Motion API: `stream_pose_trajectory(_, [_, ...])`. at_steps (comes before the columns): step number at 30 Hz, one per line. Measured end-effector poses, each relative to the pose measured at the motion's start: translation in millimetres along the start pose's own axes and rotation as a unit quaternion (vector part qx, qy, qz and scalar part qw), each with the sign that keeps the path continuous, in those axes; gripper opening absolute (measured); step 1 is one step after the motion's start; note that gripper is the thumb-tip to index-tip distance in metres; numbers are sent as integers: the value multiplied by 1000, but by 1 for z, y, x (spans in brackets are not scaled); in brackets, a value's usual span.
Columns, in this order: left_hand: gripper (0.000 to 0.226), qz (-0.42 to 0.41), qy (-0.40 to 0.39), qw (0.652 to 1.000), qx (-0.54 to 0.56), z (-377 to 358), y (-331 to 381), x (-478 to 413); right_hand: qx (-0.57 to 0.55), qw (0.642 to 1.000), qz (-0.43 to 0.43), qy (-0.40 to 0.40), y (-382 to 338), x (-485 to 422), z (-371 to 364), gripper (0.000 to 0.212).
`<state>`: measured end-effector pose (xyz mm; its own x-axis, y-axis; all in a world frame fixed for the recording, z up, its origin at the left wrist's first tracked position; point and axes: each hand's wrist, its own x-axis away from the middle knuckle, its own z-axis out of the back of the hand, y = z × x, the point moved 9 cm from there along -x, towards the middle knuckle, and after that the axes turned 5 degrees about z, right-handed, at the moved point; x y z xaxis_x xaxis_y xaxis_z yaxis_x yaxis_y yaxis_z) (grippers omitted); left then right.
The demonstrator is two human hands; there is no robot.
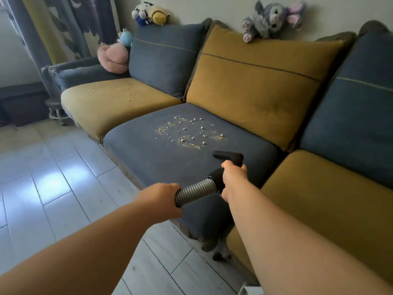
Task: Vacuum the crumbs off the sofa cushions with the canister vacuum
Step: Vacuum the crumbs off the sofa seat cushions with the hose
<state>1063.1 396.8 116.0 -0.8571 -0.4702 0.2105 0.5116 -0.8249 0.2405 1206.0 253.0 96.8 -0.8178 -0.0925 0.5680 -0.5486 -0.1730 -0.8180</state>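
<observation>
Blue fabric seat cushion holds pale crumbs; right hand grips black plastic nozzle to aim, left hand clasps ribbed grey hose, managing slack.

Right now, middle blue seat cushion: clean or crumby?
Crumby. Pale crumbs lie scattered across the middle of the blue seat cushion; the nozzle is just short of them, toward the front edge.

We find the scattered pale crumbs on the middle blue fabric seat cushion, in front of the mustard fabric back cushion. The black plastic vacuum nozzle is over that seat, just nearer us than the crumbs. Our right hand is behind it on its neck. Our left hand is further back and left on the ribbed grey plastic hose.
</observation>
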Motion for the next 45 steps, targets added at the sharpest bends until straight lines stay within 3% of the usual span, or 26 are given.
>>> stream_pose_trajectory(26, [17, 66, -7, 998, 19, 7, -49, 11, -19, 995, 6, -101, 0, 13, -69, 77])
stream_pose_trajectory(37, [18, 12, -21, 1000, 11, -5, -6, 6, -25, 999, 3, -22, 0, 8, -16, 78])
stream_pose_trajectory(45, [19, 16, -22, 999, 20, -10, 3, -7, -18, 1000, -7, -14, 1, -8, -5, 77])
